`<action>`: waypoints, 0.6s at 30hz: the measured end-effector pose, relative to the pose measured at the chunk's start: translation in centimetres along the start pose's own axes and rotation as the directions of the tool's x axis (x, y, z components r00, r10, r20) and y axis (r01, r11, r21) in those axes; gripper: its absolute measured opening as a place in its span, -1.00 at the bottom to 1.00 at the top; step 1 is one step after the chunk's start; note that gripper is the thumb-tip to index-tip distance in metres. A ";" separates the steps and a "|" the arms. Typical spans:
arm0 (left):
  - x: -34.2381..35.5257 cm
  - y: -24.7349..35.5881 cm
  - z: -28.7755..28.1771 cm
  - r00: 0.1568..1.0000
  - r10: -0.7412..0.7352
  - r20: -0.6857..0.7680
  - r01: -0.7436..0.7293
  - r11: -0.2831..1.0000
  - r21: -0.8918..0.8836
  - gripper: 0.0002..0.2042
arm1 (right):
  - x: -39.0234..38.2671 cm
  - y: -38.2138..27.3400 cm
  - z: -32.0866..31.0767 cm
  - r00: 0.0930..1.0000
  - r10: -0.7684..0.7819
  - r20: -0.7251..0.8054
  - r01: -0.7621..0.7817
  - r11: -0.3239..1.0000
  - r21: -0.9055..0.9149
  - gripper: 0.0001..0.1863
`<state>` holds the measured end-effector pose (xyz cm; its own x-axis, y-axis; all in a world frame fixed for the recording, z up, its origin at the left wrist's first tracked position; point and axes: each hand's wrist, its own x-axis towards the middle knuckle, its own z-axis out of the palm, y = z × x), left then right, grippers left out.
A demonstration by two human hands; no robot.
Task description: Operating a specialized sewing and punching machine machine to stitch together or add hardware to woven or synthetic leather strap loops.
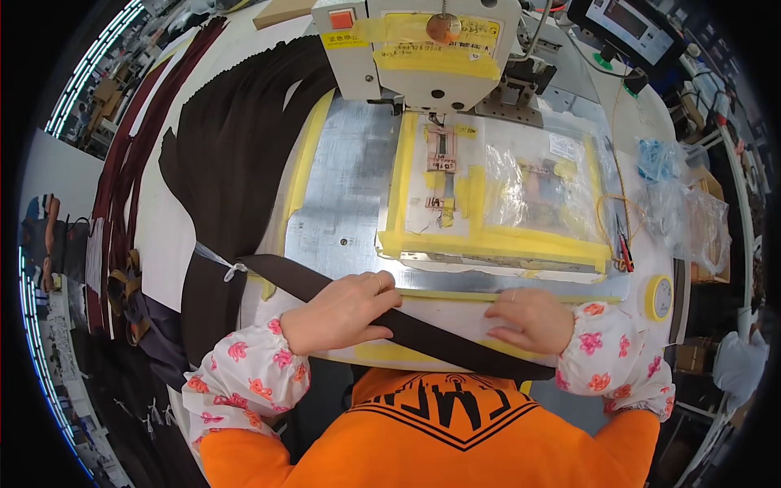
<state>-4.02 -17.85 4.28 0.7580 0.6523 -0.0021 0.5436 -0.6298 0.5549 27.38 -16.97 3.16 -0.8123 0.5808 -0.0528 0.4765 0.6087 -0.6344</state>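
A long dark brown fabric strip (443,342) slants across the table's front edge, from a bundle of similar strips (236,138) at the left down toward my right sleeve. My left hand (346,313) lies over this strip, fingers bent on its far side and thumb on its near side. The fingertips are partly hidden. Past the strip's far edge, my right hand (533,320) hovers by the front of the machine bed, its curled fingers and thumb apart with nothing between them. A pale tie (221,262) is knotted round the bundle.
Ahead stands a sewing machine head (435,57) above a metal bed (338,203) with a yellow-taped clear template (529,187). Red-handled snips (624,252) and a yellow tape roll (658,298) lie at the right. Dark red strips (134,163) hang at the left; a screen (626,32) is far right.
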 end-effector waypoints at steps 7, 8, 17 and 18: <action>-1.9 0.5 0.9 0.994 0.012 0.106 -0.031 0.982 0.185 -0.58 | 0.2 -2.9 3.9 0.994 0.065 0.087 -0.075 0.989 0.126 -0.47; -2.1 0.9 0.8 0.995 0.021 0.097 -0.040 0.981 0.190 -0.59 | 0.4 -2.8 4.6 0.997 0.034 0.071 -0.041 0.994 0.103 -0.44; -3.1 0.4 3.2 0.994 0.000 -0.106 0.020 0.981 0.195 -0.80 | 1.8 -5.2 3.6 0.996 -0.011 0.089 0.021 0.993 -0.112 -0.56; -2.5 0.3 3.0 0.994 -0.021 -0.110 0.039 0.986 0.163 -0.82 | 1.8 -4.8 3.3 0.996 -0.002 0.092 0.012 0.994 -0.107 -0.60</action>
<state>-4.71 -20.89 1.96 0.7022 0.7077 0.0779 0.6239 -0.6644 0.4115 22.51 -20.64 3.54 -0.8406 0.5278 -0.1221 0.5002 0.6697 -0.5489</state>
